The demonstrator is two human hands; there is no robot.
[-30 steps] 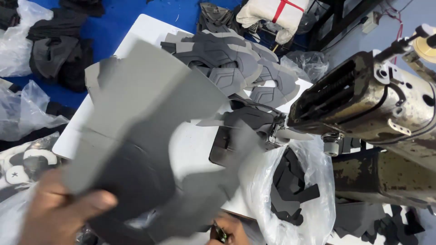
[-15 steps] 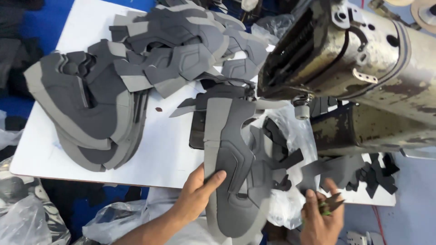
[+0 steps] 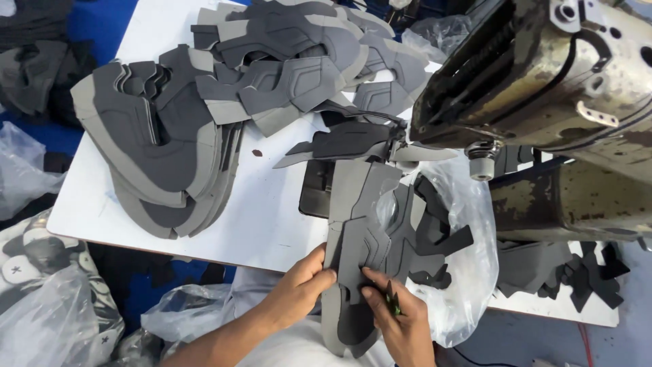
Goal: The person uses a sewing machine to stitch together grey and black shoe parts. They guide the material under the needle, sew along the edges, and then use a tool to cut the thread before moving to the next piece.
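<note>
While both hands press on the long grey cut panel (image 3: 360, 251), hard to miss how little holds it: left hand (image 3: 299, 289) with fingers (image 3: 320, 277) laid together flat along its near-left edge, right hand (image 3: 397, 316) with index fingertip down on its middle and a small green tool (image 3: 392, 299) tucked between the other, curled fingers. Lies lengthwise from just under the fingertips away toward the sewing machine head (image 3: 543, 75), its near end hanging off the surface (image 3: 265, 217) edge.

Likely trouble: panel sliding or skewing on the slippery clear plastic bag (image 3: 468, 272) partly beneath it, right of the fingers; overhanging end drooping; tool tip scoring the grey face; layered pieces shifting out of line under uneven pressure.

Bag just right of the fingers: dark cut pieces (image 3: 435, 231). More clear bags (image 3: 61, 319) left of and below the fingers: contents unclear. Beyond the fingers, loose stacks of grey panels (image 3: 163, 143), unbagged.
</note>
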